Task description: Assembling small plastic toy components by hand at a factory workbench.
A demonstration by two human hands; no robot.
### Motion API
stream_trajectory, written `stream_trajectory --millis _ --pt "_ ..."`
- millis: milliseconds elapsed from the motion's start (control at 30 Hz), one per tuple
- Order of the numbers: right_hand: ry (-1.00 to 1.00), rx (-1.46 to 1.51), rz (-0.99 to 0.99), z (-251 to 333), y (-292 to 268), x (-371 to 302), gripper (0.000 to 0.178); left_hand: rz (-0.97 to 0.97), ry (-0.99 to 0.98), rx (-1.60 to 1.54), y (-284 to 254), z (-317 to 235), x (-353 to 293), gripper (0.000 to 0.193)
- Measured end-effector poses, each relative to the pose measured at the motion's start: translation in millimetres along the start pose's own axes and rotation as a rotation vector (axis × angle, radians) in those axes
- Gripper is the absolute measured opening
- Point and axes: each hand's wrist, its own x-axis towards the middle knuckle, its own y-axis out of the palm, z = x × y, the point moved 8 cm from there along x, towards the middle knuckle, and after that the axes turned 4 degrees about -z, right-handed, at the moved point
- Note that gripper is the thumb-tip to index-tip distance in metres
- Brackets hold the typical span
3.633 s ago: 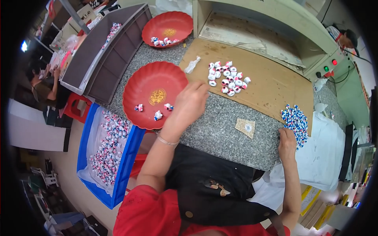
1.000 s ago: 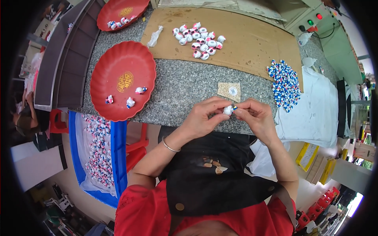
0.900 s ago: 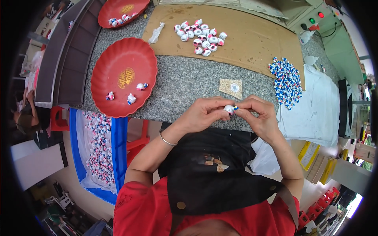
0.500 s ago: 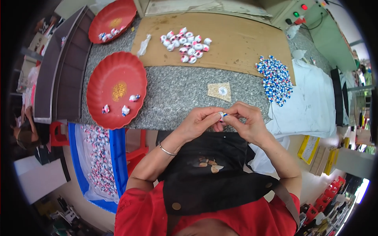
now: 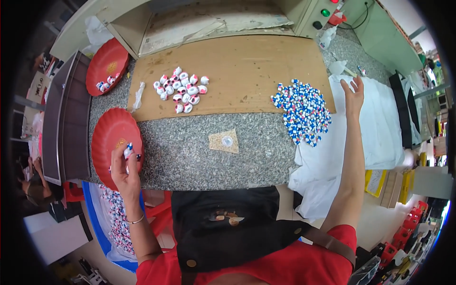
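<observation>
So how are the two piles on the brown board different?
The white pile is small and loose, with roundish white pieces showing bits of pink. The blue pile is bigger and packed tight, with smaller blue, white and red pieces. The white pile sits fully on the board; the blue pile spills off its edge toward the white cloth. Both are heaps of many little pieces.

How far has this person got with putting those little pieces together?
A few finished pieces lie on the near red plate and more on the far red plate. The left hand holds one small white piece over the near plate; the right hand reaches out open. Piles of white pieces and blue caps remain.
</observation>
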Motion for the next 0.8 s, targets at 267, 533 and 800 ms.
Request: stream_trajectory --millis 267,533,800 --pt "-0.096 -0.120 0.250 -75 62 71 0.025 0.023 0.009 0.557 -18 20 -28 0.026" --pt "0.168 0.630 0.499 21 53 -10 0.047 -0.197 0.269 0.499 -8 -35 -32 0.028" --pt "0.369 0.565 1.092 119 84 -228 0.054 0.103 0.394 0.219 59 -29 -70 0.027"
